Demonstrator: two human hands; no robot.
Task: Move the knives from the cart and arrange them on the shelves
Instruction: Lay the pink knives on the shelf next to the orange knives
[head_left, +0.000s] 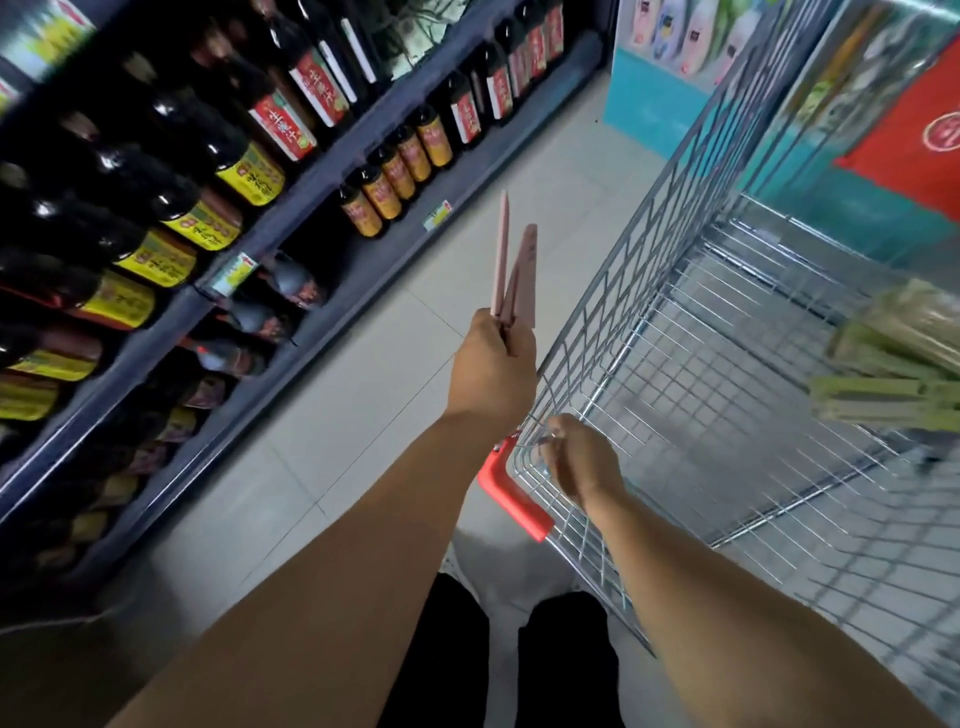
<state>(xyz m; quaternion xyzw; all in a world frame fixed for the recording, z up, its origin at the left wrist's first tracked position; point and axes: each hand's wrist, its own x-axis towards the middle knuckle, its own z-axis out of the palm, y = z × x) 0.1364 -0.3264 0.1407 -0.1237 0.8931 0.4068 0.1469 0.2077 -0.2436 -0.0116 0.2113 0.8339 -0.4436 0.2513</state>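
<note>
On the left, dark shelves (291, 208) run from near to far, packed with dark glass bottles (218, 150) wearing red and yellow labels; paper price tags (235, 274) are clipped to the shelf edges. A pale tiled floor (363, 415) lies between the shelves and the cart.

In the middle, the left hand (493, 371) is raised over the floor, its fingers curled round the near ends of a few long, flat, dusty-pink knives (511, 270), apparently sheathed or packaged. They fan out and point away toward the far shelves. Which end is handle and which is blade cannot be told. They look light, stiff and smooth; held as a loose bunch at one end, they could slide against each other or splay, so a firmer hold nearer the middle, or setting them down one at a time, seems safer. If the pink parts are only covers, the edges beneath call for care.

To the right, the right hand (579, 460) grips the near rim of the silver wire shopping cart (675, 322), fingers hooked through the wire just beside the red plastic handle (511, 493).

Far right, inside the cart, lies a blurred heap of pale green, long, flat packaged pieces (893, 384), possibly more knives; too smeared to be sure. They appear equally thin and light, best lifted by the long sides in a small stack.
</note>
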